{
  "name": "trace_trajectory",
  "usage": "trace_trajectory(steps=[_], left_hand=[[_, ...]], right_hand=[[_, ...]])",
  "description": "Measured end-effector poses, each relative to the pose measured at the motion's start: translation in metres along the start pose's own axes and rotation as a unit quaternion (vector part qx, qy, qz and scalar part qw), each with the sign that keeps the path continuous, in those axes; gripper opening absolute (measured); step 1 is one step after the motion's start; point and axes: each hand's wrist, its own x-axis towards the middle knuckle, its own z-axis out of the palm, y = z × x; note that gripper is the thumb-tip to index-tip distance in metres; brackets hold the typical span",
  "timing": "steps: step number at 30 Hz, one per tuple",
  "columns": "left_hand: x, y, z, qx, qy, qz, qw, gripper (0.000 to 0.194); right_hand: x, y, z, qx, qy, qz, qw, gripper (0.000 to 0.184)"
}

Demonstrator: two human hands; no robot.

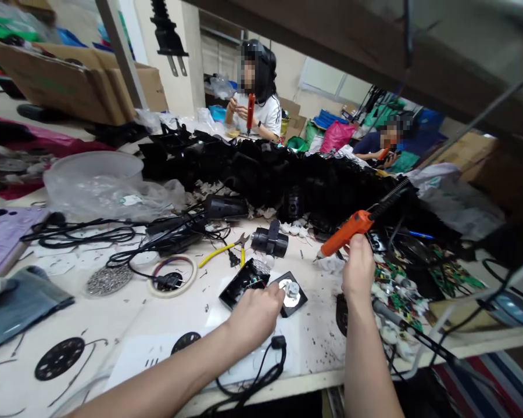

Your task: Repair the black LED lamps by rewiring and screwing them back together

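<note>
My right hand [358,268] is wrapped around an orange electric screwdriver [347,233], its tip pointing down and left above the table. A black coiled cord [390,197] runs up from its back end. My left hand [256,306] is closed at the near edge of a square black plate [297,306] with a round silver part [292,289] on it. Its fingertips are partly hidden, so what they pinch is unclear. Just beyond this hand lies an open black box [235,290] with thin wires inside.
Yellow-handled pliers [218,254], a tape roll [192,278] and a pile of small screws [108,280] lie leftward. Black casings [244,157] are heaped behind, circuit boards [401,284] at right. A plug [169,40] hangs overhead. Two people [265,110] work across the table.
</note>
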Motion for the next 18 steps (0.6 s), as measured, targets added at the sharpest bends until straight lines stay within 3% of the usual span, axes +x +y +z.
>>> trace_trajectory(steps=[5, 18], left_hand=[[-0.001, 0.006, -0.003, 0.019, 0.019, -0.002, 1.0, 0.036], [-0.001, 0.008, 0.001, 0.028, 0.031, -0.013, 0.999, 0.036]], right_hand=[[-0.004, -0.014, -0.017, -0.053, -0.005, 0.004, 0.999, 0.056], [-0.017, -0.007, -0.037, -0.131, -0.017, -0.042, 0.99, 0.048]])
